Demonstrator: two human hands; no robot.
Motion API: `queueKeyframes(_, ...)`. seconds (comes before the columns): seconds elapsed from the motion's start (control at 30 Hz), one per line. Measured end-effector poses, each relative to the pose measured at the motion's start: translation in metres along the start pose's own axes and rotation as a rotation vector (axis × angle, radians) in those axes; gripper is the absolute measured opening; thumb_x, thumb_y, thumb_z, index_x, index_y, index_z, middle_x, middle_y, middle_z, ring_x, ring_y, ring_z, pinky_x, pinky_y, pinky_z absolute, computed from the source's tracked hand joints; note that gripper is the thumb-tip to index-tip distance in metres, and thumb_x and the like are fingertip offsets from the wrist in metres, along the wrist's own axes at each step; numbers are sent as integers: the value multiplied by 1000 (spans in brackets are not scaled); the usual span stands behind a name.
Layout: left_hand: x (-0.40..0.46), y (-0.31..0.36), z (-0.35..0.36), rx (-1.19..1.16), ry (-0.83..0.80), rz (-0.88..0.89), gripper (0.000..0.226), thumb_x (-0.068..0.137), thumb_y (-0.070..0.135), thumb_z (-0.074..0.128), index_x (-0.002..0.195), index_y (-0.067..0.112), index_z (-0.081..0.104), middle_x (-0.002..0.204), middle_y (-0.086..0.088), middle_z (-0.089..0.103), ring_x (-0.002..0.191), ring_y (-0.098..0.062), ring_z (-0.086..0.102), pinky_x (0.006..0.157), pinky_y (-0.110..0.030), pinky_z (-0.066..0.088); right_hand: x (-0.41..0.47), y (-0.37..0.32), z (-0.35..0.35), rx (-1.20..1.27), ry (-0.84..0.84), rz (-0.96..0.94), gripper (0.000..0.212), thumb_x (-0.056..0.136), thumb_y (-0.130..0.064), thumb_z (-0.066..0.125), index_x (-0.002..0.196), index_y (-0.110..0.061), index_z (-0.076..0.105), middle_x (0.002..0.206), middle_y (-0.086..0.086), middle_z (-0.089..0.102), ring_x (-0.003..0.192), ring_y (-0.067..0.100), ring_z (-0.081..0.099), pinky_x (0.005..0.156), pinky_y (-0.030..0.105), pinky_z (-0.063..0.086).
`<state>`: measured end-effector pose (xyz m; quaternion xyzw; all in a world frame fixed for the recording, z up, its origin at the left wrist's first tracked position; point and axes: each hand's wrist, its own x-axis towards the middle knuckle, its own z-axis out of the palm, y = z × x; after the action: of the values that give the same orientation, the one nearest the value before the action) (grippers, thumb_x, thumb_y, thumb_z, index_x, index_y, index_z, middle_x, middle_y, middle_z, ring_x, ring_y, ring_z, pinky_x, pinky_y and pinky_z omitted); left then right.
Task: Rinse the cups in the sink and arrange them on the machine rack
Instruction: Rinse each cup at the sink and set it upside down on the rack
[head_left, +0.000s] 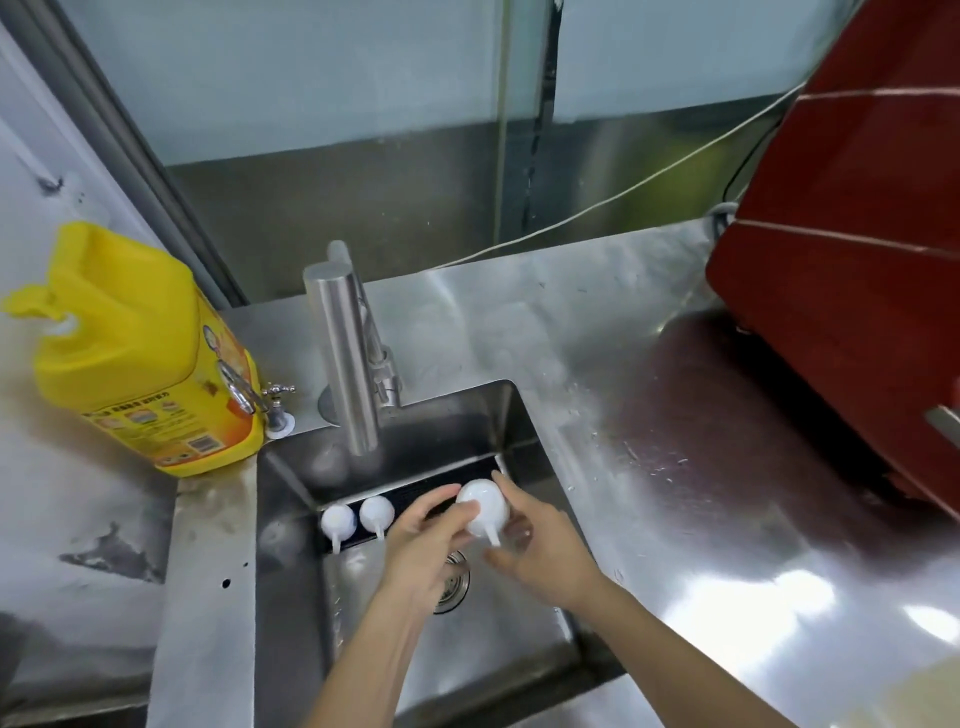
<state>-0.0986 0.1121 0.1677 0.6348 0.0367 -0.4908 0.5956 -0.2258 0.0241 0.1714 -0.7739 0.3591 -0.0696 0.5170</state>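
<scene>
Over the steel sink (291, 519), left to right: two white cups (358, 517) inverted on the dark ledge, then a third cup (485, 506) held between both hands. Likely risk — wet glaze slipping from the fingers and knocking the parked pair, or chipping on the basin wall. Left hand (426, 535) fingers curled over the cup's top; right hand (540, 545) cupped around its far side — neither spread wide.
</scene>
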Motion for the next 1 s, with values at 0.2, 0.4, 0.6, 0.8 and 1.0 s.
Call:
queueKeyframes(0.2,-24,4,23,-12,-86,56,31,80,10,77,109,20,71,94,-15,78,80,-26,73,63,-36,48,-26,-5,-24,69,121,-56,73,76,-25,75,138,-46,41,106,-12,71,92,11,69,85,27,57)
queueKeyframes(0.4,-66,18,69,12,-155,141,33,82,15,76,110,29,70,93,-2,79,92,-23,75,73,-39,45,-65,-16,-69,153,300,-172,43,81,-15,74,115,-41,66,96,-23,74,87,-1,71,80,17,55)
queueKeyframes(0.6,-122,16,137,92,-241,208,38,77,19,80,112,28,70,101,-10,78,91,-23,75,93,-54,52,-115,6,-126,131,524,-181,6,79,-20,79,76,-21,75,73,-13,73,69,2,69,69,20,55)
queueKeyframes(0.8,-184,-5,220,194,-302,245,35,85,52,65,111,29,72,100,-4,78,90,-21,76,90,-49,45,-179,35,-201,130,712,-308,16,84,-16,75,69,-21,69,64,-13,68,59,3,64,59,17,48)
queueKeyframes(1.0,-233,-25,289,28,-428,148,57,98,56,34,118,16,69,116,-23,69,95,-39,73,100,-60,46,-242,55,-278,113,848,-377,15,84,-16,74,71,-21,69,63,-12,68,60,8,66,62,31,54)
